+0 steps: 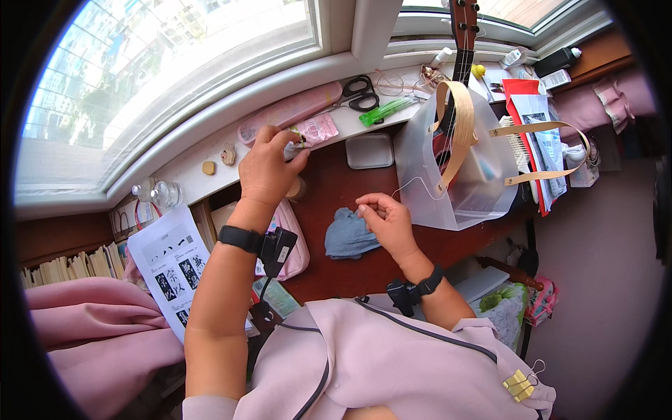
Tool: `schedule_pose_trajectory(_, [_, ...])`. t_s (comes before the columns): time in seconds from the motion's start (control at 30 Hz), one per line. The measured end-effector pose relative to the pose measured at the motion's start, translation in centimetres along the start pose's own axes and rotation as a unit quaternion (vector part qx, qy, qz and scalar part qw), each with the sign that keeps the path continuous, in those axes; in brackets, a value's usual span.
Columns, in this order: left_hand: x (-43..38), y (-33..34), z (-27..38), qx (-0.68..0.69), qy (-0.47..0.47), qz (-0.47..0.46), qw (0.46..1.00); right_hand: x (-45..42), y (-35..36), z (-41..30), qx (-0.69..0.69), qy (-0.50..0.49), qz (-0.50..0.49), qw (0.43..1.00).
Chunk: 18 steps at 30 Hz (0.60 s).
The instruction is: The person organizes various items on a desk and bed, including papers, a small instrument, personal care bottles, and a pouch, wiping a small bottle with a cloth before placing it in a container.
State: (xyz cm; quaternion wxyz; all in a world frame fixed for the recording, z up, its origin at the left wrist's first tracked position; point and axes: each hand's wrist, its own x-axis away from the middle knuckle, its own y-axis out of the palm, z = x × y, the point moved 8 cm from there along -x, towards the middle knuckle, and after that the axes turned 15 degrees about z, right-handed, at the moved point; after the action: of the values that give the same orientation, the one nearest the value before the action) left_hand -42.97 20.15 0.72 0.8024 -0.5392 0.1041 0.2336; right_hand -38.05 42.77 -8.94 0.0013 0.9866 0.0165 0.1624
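Observation:
My left hand is over the white windowsill, its thumb and index finger spread beside a pink plastic packet. A small dark item lies at those fingertips; whether they grip it is unclear. Behind the packet lies a long pink case. Lower and to the right, my right hand hovers by a crumpled blue-grey cloth, thumb drawn up to a curled index finger. Anything pinched there is too small to make out. A thin white thread runs from near this hand to the translucent bag.
Black-handled scissors and a green packet rest along the sill. A shallow tray sits on the brown desk. The bag's looped handles surround a small stringed instrument. Printed calligraphy paper hangs at left.

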Motion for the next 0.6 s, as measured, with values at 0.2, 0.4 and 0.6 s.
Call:
schedule_pose_trajectory(0.2, [-3.3, 0.5, 6.2, 0.078, 0.042, -0.006, 0.996, -0.3, -1.3, 7.6, 0.051, 0.144, -0.081, 0.985])
schedule_pose_trajectory(0.4, [-7.1, 7.7, 13.1, 0.278, 0.118, -0.083, 0.950, -1.2, -1.4, 10.6, 0.019, 0.207, -0.103, 0.973])
schedule_pose_trajectory(0.6, [-8.8, 13.3, 16.4, 0.181, 0.148, -0.143, 0.962, -1.5, -1.3, 14.7, -0.113, 0.260, -0.135, 0.949])
